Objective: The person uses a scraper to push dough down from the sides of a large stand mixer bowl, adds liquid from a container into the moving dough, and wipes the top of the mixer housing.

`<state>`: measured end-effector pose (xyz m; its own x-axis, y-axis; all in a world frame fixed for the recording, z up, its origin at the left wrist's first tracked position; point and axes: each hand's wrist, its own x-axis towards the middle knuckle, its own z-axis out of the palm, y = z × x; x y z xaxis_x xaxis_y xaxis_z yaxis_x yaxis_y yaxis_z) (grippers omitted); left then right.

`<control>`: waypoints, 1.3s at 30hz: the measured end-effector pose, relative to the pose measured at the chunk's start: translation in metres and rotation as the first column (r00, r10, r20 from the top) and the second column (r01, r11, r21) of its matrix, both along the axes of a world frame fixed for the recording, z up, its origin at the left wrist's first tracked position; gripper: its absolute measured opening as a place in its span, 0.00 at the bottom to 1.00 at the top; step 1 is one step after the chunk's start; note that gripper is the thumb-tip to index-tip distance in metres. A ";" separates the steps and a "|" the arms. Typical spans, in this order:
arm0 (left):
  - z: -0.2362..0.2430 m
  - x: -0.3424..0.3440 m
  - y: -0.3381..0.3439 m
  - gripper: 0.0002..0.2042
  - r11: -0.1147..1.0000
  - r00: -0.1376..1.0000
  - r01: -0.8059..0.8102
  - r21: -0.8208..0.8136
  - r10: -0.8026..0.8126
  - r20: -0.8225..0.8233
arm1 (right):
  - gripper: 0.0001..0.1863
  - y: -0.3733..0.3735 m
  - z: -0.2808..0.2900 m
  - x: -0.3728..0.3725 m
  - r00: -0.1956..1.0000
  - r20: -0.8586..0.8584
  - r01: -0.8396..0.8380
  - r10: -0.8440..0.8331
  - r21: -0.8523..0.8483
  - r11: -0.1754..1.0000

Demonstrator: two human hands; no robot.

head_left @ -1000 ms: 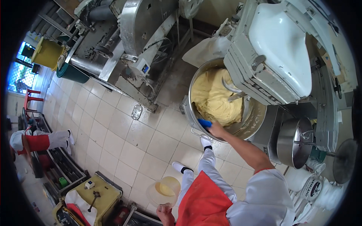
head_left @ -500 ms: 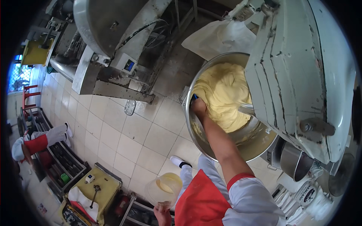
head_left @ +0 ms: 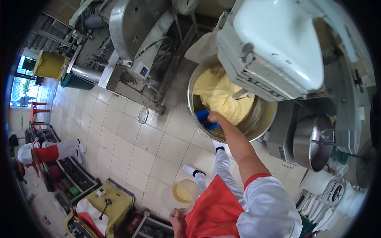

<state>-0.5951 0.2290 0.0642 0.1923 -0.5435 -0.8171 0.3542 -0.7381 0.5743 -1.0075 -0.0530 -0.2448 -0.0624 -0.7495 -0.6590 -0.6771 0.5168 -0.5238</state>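
My right hand (head_left: 214, 118) grips a blue scraper (head_left: 204, 119) at the left inner wall of the steel mixing bowl (head_left: 266, 126). Pale yellow dough (head_left: 230, 105) fills much of the bowl around the mixer's grey tool (head_left: 238, 94), beneath the white mixer head (head_left: 274, 43). My left hand (head_left: 177, 219), low in the picture beside my red apron, holds a translucent plastic container (head_left: 174, 198) with some yellow contents by its rim.
A steel machine (head_left: 119, 75) stands behind, a steel bowl (head_left: 309, 146) and stacked white sacks (head_left: 329, 194) at right. A co-worker (head_left: 47, 154) bends over racks at left. A yellow machine (head_left: 115, 194) is at lower left; a red chair (head_left: 37, 111) stands by the window.
My right hand went deeper along the bowl's left wall, then came back so more of the blue scraper shows. The view shifted slightly; my left hand still holds the container.
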 end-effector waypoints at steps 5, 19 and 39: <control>-0.016 0.034 0.013 0.05 0.992 0.989 0.105 -0.064 -0.111 -0.094 | 0.16 0.093 0.122 -0.015 0.966 -0.177 -0.213 0.190 -0.119 0.970; 0.002 0.064 -0.116 0.15 0.968 0.971 0.219 -0.121 -0.205 0.124 | 0.11 0.061 0.058 -0.041 0.501 -0.637 0.526 -0.586 -0.314 0.791; 0.013 -0.088 -0.235 0.10 0.902 0.886 0.424 -0.080 -0.395 0.244 | 0.19 0.004 0.009 0.059 0.952 -0.031 0.289 -0.305 -0.244 0.926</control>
<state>-0.6832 -0.0064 0.0773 0.0940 -0.7089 -0.6990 -0.1078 -0.7053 0.7007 -0.9490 -0.0490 -0.2363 -0.3433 -0.8221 -0.4542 -0.5491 0.5680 -0.6131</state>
